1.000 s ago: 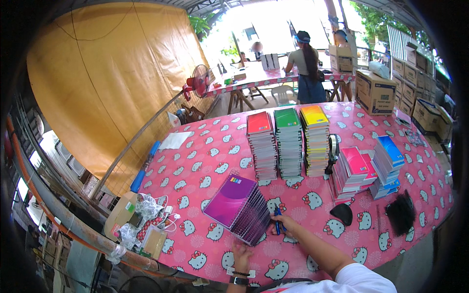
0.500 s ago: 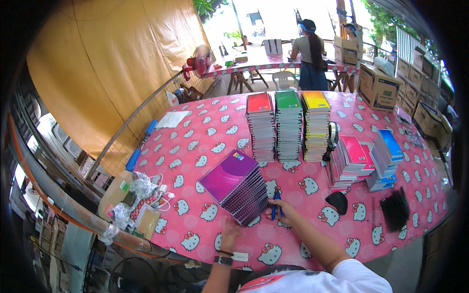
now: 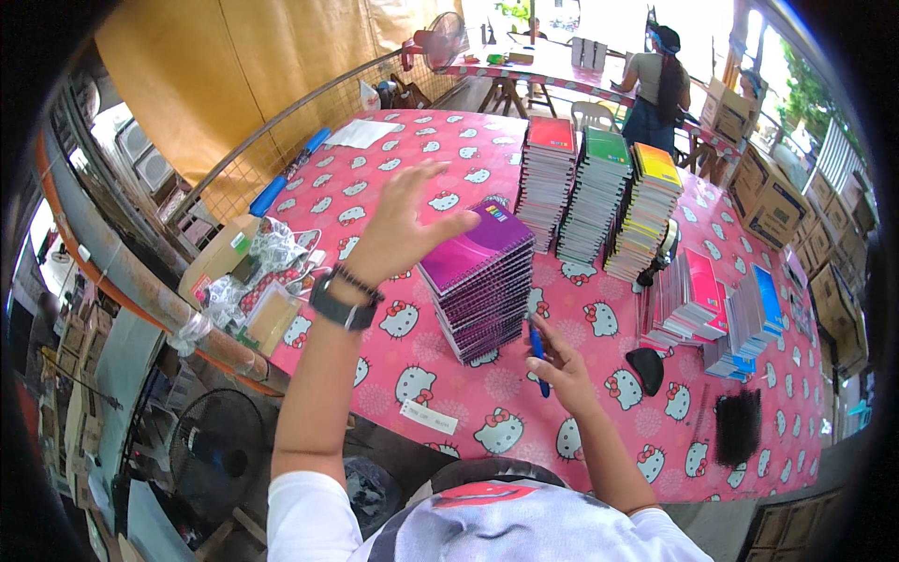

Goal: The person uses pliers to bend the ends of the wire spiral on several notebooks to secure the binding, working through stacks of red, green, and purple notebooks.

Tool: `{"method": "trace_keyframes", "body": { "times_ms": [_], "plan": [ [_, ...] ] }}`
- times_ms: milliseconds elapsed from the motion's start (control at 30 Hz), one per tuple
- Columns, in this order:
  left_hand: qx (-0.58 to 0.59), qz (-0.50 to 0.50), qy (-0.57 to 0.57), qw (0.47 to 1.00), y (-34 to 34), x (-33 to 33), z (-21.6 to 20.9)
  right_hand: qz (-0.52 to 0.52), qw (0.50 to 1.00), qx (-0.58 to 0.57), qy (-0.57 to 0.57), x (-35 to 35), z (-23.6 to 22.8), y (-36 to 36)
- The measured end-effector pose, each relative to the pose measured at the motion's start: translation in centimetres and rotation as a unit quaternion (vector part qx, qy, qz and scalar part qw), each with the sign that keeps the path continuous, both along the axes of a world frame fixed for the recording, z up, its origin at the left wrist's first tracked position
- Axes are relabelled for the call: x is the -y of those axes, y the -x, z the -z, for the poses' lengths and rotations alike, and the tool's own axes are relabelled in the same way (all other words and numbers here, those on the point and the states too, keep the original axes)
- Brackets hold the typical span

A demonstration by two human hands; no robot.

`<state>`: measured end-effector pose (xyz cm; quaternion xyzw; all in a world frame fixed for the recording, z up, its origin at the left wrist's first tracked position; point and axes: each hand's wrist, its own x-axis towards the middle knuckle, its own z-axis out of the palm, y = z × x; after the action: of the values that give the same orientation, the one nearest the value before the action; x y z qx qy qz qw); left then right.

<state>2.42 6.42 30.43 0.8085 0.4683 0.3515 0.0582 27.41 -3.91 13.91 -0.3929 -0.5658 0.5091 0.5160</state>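
Observation:
A tall stack of purple spiral notebooks [image 3: 485, 290] stands on the pink cartoon-cat tablecloth [image 3: 506, 398] in front of me. My left hand [image 3: 398, 225] is raised at the stack's left, fingers apart and holding nothing, its thumb near the top cover. Low at the right side of the stack, my right hand [image 3: 565, 363] closes round blue-handled pliers [image 3: 537, 351]; their jaws are hard to make out. Behind the purple stack rise stacks of red notebooks [image 3: 545, 187], green notebooks [image 3: 593, 201] and yellow notebooks [image 3: 644, 211].
Pink notebooks [image 3: 698, 292] and blue notebooks [image 3: 754, 314] stand to the right. Near them lie a black rounded object [image 3: 644, 372] and a bundle of black spiral wires [image 3: 738, 426]. A cluttered cardboard tray [image 3: 220, 253] sits at left. A person [image 3: 660, 89] stands at a far table.
My left hand has risen from beside the stack's base to near its top. The purple stack now stands straighter. My right hand keeps the pliers, and the view has shifted.

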Motion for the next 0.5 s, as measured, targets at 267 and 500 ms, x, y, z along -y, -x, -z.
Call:
{"method": "trace_keyframes", "body": {
  "times_ms": [267, 500],
  "plan": [
    [-0.207, 0.078, 0.234, 0.947, -2.2, -1.7, 0.0, 0.047, 0.923, 0.209, -0.319, -0.8, -5.3, 4.0],
    [-0.188, 0.088, 0.198, 0.958, -1.9, -1.9, 1.1, 0.08, 0.893, 0.242, -0.371, -1.4, -6.3, 5.7]
  ]
}}
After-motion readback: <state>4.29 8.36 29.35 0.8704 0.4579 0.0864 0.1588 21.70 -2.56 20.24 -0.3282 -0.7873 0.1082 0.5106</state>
